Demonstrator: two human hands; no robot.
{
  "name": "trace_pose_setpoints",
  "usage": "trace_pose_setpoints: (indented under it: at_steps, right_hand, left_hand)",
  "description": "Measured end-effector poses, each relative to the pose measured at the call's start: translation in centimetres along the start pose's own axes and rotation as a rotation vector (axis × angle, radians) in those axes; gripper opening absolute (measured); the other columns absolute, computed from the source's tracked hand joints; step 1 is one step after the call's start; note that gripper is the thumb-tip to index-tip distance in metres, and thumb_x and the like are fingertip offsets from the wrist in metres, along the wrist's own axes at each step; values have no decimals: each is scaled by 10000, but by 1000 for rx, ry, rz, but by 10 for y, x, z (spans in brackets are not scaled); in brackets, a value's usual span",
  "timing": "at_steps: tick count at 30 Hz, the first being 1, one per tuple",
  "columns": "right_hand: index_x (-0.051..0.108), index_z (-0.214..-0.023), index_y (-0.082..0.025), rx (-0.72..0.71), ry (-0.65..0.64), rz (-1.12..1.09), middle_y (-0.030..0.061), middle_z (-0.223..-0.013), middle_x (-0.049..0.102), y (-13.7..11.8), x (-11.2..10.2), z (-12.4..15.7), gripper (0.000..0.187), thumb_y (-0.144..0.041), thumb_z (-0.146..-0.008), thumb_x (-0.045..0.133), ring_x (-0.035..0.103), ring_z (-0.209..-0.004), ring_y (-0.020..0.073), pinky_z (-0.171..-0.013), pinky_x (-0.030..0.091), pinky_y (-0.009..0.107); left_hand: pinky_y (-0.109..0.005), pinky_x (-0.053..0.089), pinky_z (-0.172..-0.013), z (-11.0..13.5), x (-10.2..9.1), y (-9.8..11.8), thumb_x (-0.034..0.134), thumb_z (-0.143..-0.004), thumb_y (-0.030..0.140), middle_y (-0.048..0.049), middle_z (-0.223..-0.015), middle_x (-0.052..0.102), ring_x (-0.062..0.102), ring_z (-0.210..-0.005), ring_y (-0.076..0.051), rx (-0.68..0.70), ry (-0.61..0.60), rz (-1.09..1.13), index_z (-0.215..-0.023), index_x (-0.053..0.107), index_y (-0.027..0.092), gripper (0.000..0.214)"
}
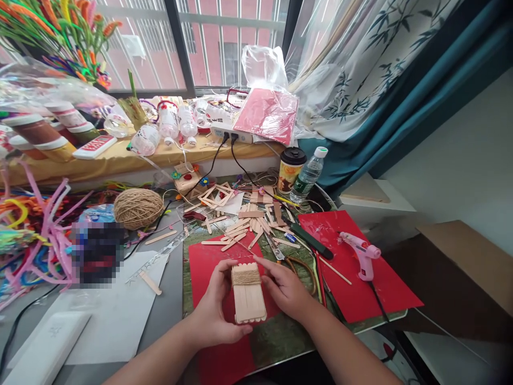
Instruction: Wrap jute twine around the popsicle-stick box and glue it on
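Note:
A small box of wooden craft sticks (249, 306), its ends scalloped by the stick tips, has a band of twine (246, 276) wound round its upper part. My left hand (214, 310) grips the box from the left, thumb at the lower end and fingers at the upper left. At the upper right corner, my right hand (286, 289) has its index finger and thumb curled against the box. A thin strand of twine runs from the stick pile to that index fingertip. The undersides of the box and of both hands are hidden.
Red sheets (216, 256) lie beneath the hands and at right, where a pink glue gun (363, 254) rests. Beyond are loose craft sticks (240, 227), scissors (298, 270), a twine ball (138, 207), a lidded cup (290, 174) and a water bottle (308, 176). A white box (52, 342) lies front left.

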State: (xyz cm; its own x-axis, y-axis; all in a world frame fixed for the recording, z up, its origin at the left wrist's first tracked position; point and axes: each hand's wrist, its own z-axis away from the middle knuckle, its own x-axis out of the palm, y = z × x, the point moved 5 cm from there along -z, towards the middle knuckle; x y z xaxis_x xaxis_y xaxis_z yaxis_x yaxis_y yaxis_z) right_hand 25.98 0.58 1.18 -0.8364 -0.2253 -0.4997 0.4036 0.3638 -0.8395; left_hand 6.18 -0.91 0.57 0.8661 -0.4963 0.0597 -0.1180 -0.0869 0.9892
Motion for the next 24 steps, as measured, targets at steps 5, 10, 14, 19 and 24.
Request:
trace_pose_setpoints:
  at_steps: [5,10,14,19,24]
  right_hand:
    - [551,-1499,-306,2,-83,-90,72,-1382,713,-4,0,-4,410,-396,-1117,435,698,-1222,234,-1013,542,355]
    - [582,-1446,-286,-37,-34,-14,82,-1338,734,-6,1,0,374,-377,-1097,482,715,-1181,230,-994,555,348]
    - [569,-1426,-244,-76,13,124,102,-1312,735,-18,-5,1,355,-316,-1091,477,702,-1186,236,-1014,549,373]
    - [628,-1325,-203,-90,-40,339,114,-1186,767,-37,-4,-20,292,-301,-1082,499,720,-1060,265,-941,564,410]
    - [689,-1191,-161,-165,-177,575,122,-977,773,-45,24,-40,221,-254,-1060,538,698,-880,280,-807,534,418]
  left_hand:
    - [-568,386,-1144,-3,5,-3,886,-736,397,-161,-1443,479,504,-1352,-373,-4,-40,122,-1490,247,319,991]
    - [-547,435,-1112,-7,5,4,854,-710,288,-146,-1431,473,530,-1335,-361,16,-79,105,-1487,244,333,988]
    - [-566,337,-1223,-9,-1,11,848,-656,193,-155,-1550,390,419,-1469,-384,53,-125,-54,-1504,251,319,1045]
    - [-540,391,-1215,-7,-29,3,909,-630,223,-164,-1590,394,443,-1466,-383,-143,-158,-422,-1565,239,295,1153]
    - [-548,379,-1232,-6,-52,11,888,-755,478,-180,-1624,413,426,-1489,-398,-108,-216,-521,-1584,345,248,1018]
